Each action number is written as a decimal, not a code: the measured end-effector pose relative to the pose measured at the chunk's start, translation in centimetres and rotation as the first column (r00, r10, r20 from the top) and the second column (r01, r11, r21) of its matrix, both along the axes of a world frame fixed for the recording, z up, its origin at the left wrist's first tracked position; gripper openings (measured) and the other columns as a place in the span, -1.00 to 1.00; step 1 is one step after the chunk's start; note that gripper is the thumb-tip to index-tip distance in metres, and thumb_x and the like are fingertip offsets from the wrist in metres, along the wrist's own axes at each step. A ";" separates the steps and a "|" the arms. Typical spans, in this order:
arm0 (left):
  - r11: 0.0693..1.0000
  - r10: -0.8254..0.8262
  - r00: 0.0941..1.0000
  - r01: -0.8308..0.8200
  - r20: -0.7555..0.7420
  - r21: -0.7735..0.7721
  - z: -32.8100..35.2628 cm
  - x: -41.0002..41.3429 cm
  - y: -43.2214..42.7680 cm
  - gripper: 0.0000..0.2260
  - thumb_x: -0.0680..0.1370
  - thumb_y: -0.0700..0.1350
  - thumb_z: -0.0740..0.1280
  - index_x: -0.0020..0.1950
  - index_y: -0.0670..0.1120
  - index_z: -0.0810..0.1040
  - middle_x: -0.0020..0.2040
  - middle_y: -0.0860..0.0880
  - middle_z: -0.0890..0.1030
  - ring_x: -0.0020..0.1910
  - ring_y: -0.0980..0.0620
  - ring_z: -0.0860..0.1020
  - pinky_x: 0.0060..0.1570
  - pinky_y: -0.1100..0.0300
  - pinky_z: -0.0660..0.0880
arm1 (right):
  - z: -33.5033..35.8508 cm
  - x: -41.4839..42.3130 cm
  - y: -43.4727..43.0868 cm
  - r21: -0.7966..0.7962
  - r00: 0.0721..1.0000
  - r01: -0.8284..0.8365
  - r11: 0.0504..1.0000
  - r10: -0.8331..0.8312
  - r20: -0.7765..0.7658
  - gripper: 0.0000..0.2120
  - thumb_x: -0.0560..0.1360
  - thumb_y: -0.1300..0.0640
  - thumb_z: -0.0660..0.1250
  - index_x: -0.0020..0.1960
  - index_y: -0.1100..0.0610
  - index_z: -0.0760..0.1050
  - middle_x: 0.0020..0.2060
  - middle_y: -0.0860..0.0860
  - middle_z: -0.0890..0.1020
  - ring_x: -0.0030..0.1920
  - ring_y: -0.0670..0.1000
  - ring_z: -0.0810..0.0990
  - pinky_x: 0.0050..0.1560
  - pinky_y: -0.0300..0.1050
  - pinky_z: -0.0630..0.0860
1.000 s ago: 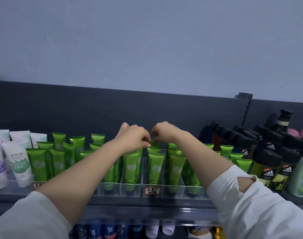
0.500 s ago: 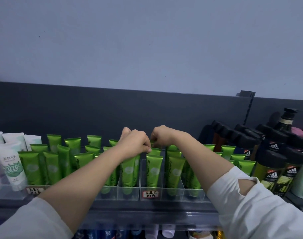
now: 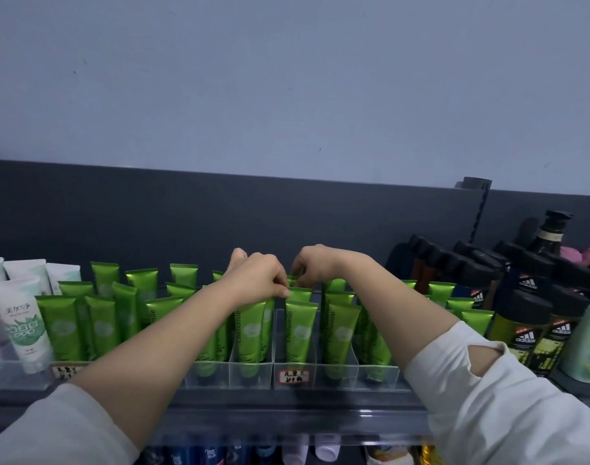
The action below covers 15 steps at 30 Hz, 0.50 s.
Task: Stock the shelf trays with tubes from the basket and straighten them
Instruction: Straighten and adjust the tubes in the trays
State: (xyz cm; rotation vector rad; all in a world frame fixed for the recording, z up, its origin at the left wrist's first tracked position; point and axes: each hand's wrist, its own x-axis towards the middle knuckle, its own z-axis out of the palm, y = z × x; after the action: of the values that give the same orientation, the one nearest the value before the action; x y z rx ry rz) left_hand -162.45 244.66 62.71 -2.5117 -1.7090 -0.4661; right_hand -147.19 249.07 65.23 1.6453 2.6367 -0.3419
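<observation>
Several green tubes stand cap-down in clear shelf trays along the shelf. My left hand and my right hand meet above the middle trays. Both pinch the flat top edge of a green tube standing in the second row of the tray with the red-framed label. The fingertips hide most of that edge. The basket is out of view.
White tubes stand at the left end of the shelf. Dark bottles with black caps crowd the right end. A dark back panel rises behind the shelf. A lower shelf holds more bottles.
The hands have stayed together over the same tube, with small finger shifts. The view has tilted up slightly, so the shelf sits lower in frame.
</observation>
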 end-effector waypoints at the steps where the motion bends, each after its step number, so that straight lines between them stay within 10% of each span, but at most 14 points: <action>1: 1.000 -0.005 1.000 0.005 0.004 -0.003 0.0 -0.1 -0.1 -0.84 0.49 0.11 0.35 -0.03 0.10 0.65 -0.10 0.17 0.64 -0.04 0.13 0.47 0.11 0.08 0.17 | 0.1 0.1 -0.1 0.002 1.000 -0.003 1.000 0.003 -0.005 -0.67 0.50 0.10 0.38 0.24 0.13 0.54 0.08 0.06 0.64 -0.05 0.02 0.62 -0.11 -0.17 0.46; 15: 1.000 0.010 0.991 -0.012 0.135 0.019 0.9 -6.3 -2.9 -0.80 0.53 0.16 0.26 -0.04 0.11 0.59 -0.18 0.20 0.57 -0.02 0.13 0.52 0.13 0.08 0.20 | 1.9 -4.5 -3.4 0.183 0.986 -0.142 0.973 0.155 -0.056 -0.77 0.49 0.10 0.37 0.13 0.09 0.60 0.04 -0.01 0.66 0.06 -0.01 0.57 0.10 -0.12 0.50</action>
State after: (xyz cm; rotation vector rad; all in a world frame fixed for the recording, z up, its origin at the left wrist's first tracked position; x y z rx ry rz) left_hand -168.79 241.72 63.59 -2.5087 -1.7523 -0.6622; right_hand -151.66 245.69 67.16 1.4912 2.8983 -0.1672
